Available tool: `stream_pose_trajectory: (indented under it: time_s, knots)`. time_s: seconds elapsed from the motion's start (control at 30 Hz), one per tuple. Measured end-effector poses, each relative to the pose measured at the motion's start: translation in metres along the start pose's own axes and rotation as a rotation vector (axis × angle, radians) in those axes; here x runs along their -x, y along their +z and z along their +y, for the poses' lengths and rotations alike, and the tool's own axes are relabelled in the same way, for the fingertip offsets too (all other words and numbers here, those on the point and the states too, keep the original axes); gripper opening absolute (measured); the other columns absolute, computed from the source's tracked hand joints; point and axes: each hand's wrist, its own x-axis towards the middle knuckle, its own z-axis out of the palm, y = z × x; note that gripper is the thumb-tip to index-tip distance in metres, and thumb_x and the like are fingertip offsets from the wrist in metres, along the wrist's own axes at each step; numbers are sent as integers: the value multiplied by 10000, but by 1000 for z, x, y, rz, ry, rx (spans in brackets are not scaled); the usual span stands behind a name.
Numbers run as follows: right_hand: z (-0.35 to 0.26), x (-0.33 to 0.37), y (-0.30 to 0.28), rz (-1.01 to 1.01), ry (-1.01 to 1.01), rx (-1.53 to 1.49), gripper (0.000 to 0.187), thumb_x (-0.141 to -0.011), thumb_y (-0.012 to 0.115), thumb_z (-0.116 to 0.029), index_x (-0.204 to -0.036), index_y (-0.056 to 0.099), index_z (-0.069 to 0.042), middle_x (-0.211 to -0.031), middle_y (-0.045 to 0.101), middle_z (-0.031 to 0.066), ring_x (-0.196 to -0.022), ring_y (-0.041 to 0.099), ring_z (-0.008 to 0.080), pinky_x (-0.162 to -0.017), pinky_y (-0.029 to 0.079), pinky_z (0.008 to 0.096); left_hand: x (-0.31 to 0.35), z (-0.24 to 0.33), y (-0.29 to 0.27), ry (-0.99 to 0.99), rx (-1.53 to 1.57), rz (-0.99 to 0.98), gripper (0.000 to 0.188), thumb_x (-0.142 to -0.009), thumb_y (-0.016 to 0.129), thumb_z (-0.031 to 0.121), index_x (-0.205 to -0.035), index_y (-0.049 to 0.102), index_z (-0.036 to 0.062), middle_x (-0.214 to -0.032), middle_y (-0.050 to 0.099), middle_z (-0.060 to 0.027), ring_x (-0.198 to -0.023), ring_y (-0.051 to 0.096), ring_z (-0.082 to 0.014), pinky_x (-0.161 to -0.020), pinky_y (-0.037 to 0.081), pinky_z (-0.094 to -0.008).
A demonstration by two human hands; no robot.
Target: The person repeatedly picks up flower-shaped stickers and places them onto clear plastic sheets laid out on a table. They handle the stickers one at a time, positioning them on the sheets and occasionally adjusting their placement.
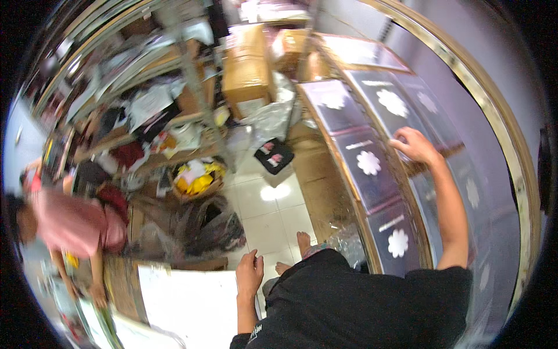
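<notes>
My right hand (414, 145) reaches over a long wooden-edged rack on the right, its fingers loosely bent and apart. Just below it is the edge of a dark flat panel (372, 90) with a white flower print; I cannot tell whether the fingers touch it. Similar dark panels lie in the nearer row, one (354, 180) in the middle and another (383, 244) closest to me. My left hand (250, 272) hangs at the right edge of a white tabletop (186, 296), fingers slightly curled, with nothing visible in it.
A folded black cloth (273, 156) with pink prints lies on the tiled floor (267, 224). Taped cardboard boxes (247, 70) stand ahead. Cluttered shelves (139, 110), a basket of yellow cloth (197, 177) and a grey plastic bag (215, 227) line the left. Another person (75, 224) in pink works there.
</notes>
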Motion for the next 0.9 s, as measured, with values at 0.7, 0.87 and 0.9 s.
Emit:
stream_pose_trajectory:
  time_s: [0.7,0.87,0.9]
  knots:
    - [-300,-85,204,-674,-829,-537,285,-958,607,-208,-1114,648,26,-960,690,96,-878,635,167,-814,493,301,156,-11,-57,-590,89,812,278,-899,647,163,-1138,648,22,-1022,626,-139,-876,647,-311,-783,526,-387]
    - [-307,-43,326,-1028,-690,-636,308,-974,600,-223,-1131,636,39,-994,679,80,-916,667,168,-810,517,295,181,-25,-48,-653,-113,981,281,-879,662,144,-1127,649,12,-1083,609,-155,-1029,596,-327,-879,492,-390]
    - [-310,-26,332,-1087,-650,-660,314,-977,599,-232,-1141,631,34,-1006,675,81,-928,672,175,-809,519,299,183,-26,-51,-671,-105,992,282,-876,665,141,-1124,648,9,-1098,605,-160,-1055,586,-331,-897,485,-393]
